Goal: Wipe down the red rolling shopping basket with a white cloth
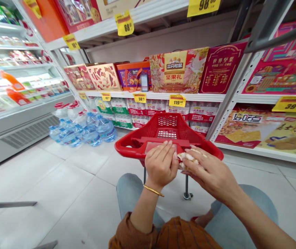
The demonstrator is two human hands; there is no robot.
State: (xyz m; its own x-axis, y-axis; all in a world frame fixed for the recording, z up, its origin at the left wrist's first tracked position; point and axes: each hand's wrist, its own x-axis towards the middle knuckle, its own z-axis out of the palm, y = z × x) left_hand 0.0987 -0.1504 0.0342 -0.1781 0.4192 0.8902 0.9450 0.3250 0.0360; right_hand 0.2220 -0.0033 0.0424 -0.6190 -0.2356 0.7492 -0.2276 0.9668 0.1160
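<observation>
the left forearm rises from the near side, and its hand [160, 162] lies palm down, knuckles up, over the near handle of a red shopping cart [168, 122], fingers together and pointing far; whether they close around the bar cannot be told. the right forearm slants in from the near right corner, and the right hand [207, 169] bends over a crumpled white-and-tan bundle [188, 157], its fingers gripping it at the handle, just right of the left thumb. a gold bracelet [153, 191] circles the left wrist.

the cart stands between the person's spread knees and the shelf [137, 96], blocking part of the packed bottles [123, 105] on the lowest level. above these, gift boxes [179, 71] line the shelf behind yellow price tags [177, 101]. to the left, large water bottles [85, 129] crowd the tiled floor [67, 186] beside a refrigerated case [31, 117].
</observation>
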